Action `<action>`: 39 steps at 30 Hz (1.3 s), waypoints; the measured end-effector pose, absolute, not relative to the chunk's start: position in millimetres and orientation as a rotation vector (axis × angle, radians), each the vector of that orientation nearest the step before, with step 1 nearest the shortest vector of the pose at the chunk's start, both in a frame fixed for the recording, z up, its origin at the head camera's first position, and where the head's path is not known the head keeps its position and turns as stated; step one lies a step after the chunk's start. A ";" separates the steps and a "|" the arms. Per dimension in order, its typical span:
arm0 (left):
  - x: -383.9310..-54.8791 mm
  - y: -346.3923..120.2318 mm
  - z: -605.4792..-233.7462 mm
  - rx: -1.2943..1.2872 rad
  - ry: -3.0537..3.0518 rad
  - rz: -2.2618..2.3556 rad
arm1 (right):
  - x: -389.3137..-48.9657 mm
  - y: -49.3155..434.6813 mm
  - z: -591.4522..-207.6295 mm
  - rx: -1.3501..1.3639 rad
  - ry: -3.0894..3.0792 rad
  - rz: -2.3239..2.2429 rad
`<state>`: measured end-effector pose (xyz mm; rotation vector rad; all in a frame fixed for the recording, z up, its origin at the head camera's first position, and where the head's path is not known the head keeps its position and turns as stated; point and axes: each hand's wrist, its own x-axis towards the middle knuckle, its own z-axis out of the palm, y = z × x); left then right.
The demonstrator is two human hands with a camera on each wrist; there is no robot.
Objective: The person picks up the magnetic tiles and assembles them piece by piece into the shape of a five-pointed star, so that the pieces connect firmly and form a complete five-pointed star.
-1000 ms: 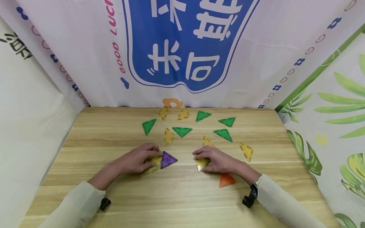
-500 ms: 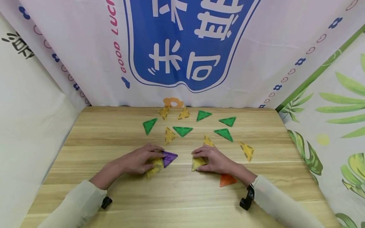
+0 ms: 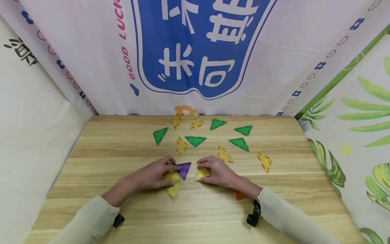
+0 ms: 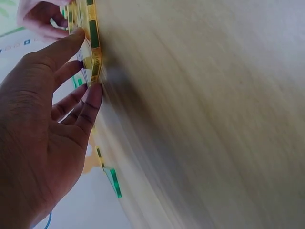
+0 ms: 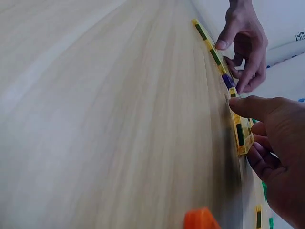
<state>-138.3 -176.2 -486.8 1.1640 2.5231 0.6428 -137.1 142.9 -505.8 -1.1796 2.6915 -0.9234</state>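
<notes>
In the head view my left hand [image 3: 156, 173] grips translucent yellow magnetic tiles [image 3: 173, 190], partly hidden beneath its fingers. Against their upper right side lies a purple triangular tile [image 3: 184, 169], with left fingertips over its left corner. My right hand [image 3: 218, 173] pinches another yellow triangular magnetic tile [image 3: 201, 173] just to the right, a small gap from the purple one. From the right wrist, the thumb is on the near edge of that yellow tile [image 5: 240, 129], fingers behind it. In the left wrist view the thumb and fingers hold the yellow edge [image 4: 94, 47] close over the wood.
Several green triangles [image 3: 195, 141] and yellow triangles [image 3: 181, 146] lie scattered across the back of the wooden table [image 3: 195, 217]. An orange tile [image 3: 240, 195] sits partly under the right forearm. A printed curtain [image 3: 100, 67] rises behind the table's far edge.
My right hand has slid left with its yellow tile, closer to the purple one. The left hand has shifted slightly right, turning the yellow and purple tiles clockwise.
</notes>
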 end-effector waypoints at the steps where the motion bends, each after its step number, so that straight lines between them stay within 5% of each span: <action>1: -137.9 -175.0 -487.2 1.168 2.525 0.648 | -137.2 140.8 -506.1 -1.174 2.696 -0.918; 16: -133.4 -162.7 -487.6 1.219 2.601 0.578 | -141.3 128.4 -506.4 -1.142 2.688 -0.913; 39: -135.4 -167.1 -480.3 1.266 2.440 0.560 | -121.1 233.1 -487.0 -1.179 2.492 -0.848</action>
